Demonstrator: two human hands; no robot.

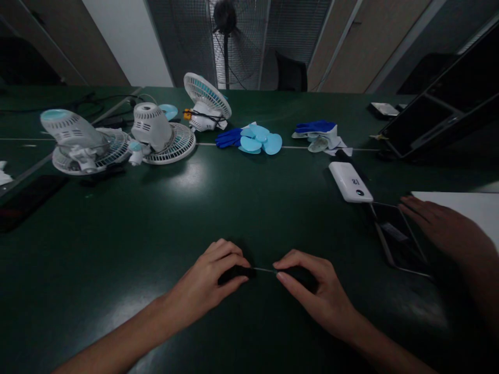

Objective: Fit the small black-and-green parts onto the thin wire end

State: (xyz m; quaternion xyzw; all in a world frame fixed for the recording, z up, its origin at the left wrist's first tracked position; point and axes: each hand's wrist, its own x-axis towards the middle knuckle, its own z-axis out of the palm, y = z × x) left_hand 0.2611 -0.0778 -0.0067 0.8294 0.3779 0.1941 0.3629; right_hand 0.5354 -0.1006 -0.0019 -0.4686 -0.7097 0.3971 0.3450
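Low over the green table (179,208), my left hand (218,270) is closed around a small dark piece (228,274); its kind is unclear, partly hidden by my fingers. My right hand (319,291) grips the black handle (302,275) of what looks like a screwdriver. Between the two hands runs its thin metal shaft (265,269), lying level. The shaft's left end meets the dark piece at my left fingertips; whether it sits inside cannot be made out.
White fan heads (150,127) lie at back left, beside an upright small fan (206,101). Light-blue blades (260,139) and gloves (315,135) lie farther back. Rightward are a white device (350,182), a dark tablet-like device (397,236) and another person's hand (448,223).
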